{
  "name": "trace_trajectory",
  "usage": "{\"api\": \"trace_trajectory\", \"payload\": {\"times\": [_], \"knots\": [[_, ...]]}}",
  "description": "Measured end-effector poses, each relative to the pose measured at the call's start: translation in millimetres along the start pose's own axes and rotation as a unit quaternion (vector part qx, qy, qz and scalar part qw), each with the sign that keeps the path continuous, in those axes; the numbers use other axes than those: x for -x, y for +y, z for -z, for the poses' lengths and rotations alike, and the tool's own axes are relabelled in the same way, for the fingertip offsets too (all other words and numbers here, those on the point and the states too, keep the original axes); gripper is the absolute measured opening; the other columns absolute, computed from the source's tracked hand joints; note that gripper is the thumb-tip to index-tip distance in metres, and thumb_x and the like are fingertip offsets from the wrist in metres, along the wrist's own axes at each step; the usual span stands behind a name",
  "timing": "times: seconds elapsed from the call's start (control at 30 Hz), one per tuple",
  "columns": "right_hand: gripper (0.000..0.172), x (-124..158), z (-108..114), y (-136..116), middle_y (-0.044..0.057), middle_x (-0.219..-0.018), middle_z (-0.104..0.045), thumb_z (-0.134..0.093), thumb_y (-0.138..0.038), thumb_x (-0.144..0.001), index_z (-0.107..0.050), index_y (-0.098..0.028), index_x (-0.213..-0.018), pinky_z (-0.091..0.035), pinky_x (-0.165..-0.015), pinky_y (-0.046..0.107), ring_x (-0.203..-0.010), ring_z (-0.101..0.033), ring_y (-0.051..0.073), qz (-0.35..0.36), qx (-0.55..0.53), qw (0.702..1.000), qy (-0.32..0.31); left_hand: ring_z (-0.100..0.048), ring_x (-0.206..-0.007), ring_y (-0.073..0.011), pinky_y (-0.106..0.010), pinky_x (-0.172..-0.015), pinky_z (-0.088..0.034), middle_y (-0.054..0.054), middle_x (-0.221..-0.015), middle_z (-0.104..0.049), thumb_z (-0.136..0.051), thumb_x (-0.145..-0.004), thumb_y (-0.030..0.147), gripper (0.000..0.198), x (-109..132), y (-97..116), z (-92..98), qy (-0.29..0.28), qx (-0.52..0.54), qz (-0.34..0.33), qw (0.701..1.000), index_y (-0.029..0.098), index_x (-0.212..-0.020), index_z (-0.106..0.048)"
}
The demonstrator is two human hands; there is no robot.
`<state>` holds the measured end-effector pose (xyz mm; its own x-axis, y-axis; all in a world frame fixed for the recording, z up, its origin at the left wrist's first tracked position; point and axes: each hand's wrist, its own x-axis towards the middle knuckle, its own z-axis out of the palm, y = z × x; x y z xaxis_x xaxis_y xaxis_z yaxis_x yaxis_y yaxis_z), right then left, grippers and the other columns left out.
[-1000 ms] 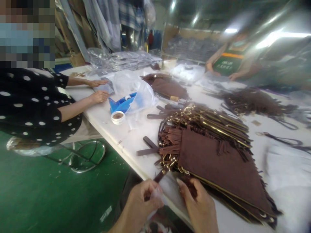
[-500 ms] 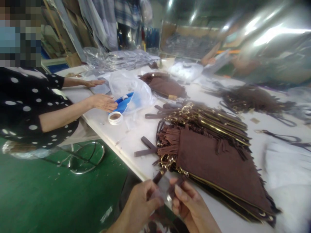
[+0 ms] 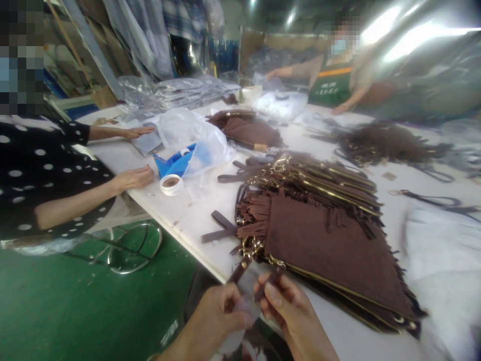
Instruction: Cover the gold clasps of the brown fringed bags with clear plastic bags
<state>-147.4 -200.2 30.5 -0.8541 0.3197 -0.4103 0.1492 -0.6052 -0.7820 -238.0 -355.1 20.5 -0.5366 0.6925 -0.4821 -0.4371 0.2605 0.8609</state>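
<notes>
My left hand (image 3: 214,313) and my right hand (image 3: 289,313) are together at the near table edge, both pinching a small clear plastic sleeve (image 3: 246,293). A brown strap end (image 3: 240,268) from the stack of brown fringed bags (image 3: 326,235) passes between my fingers at the sleeve. The stack lies flat on the white table (image 3: 195,215), just beyond my hands, with gold clasps (image 3: 251,245) at its near corner.
A person in a black dotted top (image 3: 41,170) sits at the left, hands by a tape roll (image 3: 172,184) and a blue and clear bag (image 3: 188,155). Another person in green (image 3: 330,82) works at the far side. More brown bags (image 3: 248,130), loose straps (image 3: 432,200) and a metal stool (image 3: 131,245) are about.
My right hand has closed in on the left, and both have shifted slightly with the sleeve. The seated person's near hand drew back from the blue bag. The view drifted left.
</notes>
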Motion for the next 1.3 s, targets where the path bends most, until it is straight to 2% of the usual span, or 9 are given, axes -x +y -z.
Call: {"api": "trace_trajectory", "payload": {"times": [0.17, 0.4, 0.73, 0.93, 1.3], "knots": [[0.028, -0.4, -0.3, -0.6, 0.004, -0.087, -0.067, -0.075, -0.042, -0.081, -0.069, -0.018, -0.096, -0.038, -0.051, 0.018, -0.061, -0.051, 0.008, 0.013, 0.031, 0.999, 0.011, -0.053, -0.063, -0.0152, -0.025, -0.059, -0.037, 0.000, -0.067, -0.061, -0.079, -0.063, 0.031, 0.028, -1.3, -0.4, -3.5, -0.020, -0.001, 0.000, 1.000, 0.015, -0.070, -0.057], [0.029, 1.7, -4.4, -5.3, 0.004, -0.086, -0.067, -0.075, -0.042, -0.080, -0.069, -0.018, -0.095, -0.032, -0.047, 0.018, -0.057, -0.046, 0.007, 0.015, 0.035, 0.999, 0.011, -0.050, -0.063, -0.0145, -0.025, -0.060, -0.038, 0.000, -0.067, -0.060, -0.074, -0.063, 0.022, 0.019, -1.6, -2.8, -5.3, -0.018, -0.028, 0.002, 0.999, 0.014, -0.070, -0.057], [0.031, 2.4, -2.1, -0.6, 0.001, -0.084, -0.065, -0.076, -0.044, -0.079, -0.069, -0.020, -0.097, -0.031, -0.051, 0.019, -0.058, -0.044, 0.007, -0.011, 0.043, 0.999, 0.014, -0.049, -0.063, -0.0141, -0.024, -0.059, -0.036, 0.001, -0.065, -0.058, -0.080, -0.061, 0.035, 0.030, -0.6, 4.1, -8.5, -0.021, -0.032, 0.006, 0.999, 0.015, -0.069, -0.060], [0.032, 3.4, -2.1, -2.7, 0.000, -0.079, -0.063, -0.076, -0.045, -0.079, -0.069, -0.019, -0.096, -0.028, -0.050, 0.018, -0.057, -0.043, 0.007, -0.012, 0.047, 0.999, 0.014, -0.042, -0.060, -0.0119, -0.024, -0.055, -0.030, 0.002, -0.062, -0.051, -0.080, -0.060, 0.032, 0.032, -2.6, 5.6, -9.6, -0.028, -0.018, 0.002, 0.999, 0.015, -0.065, -0.054], [0.035, 5.5, 0.3, -2.4, -0.002, -0.075, -0.058, -0.075, -0.048, -0.079, -0.068, -0.019, -0.097, -0.024, -0.049, 0.019, -0.055, -0.038, 0.006, -0.007, 0.067, 0.998, 0.012, -0.042, -0.062, -0.0121, -0.024, -0.056, -0.031, 0.002, -0.064, -0.052, -0.081, -0.062, 0.034, 0.034, -2.0, 0.8, -7.2, -0.026, -0.008, -0.003, 1.000, 0.015, -0.067, -0.053]]}}
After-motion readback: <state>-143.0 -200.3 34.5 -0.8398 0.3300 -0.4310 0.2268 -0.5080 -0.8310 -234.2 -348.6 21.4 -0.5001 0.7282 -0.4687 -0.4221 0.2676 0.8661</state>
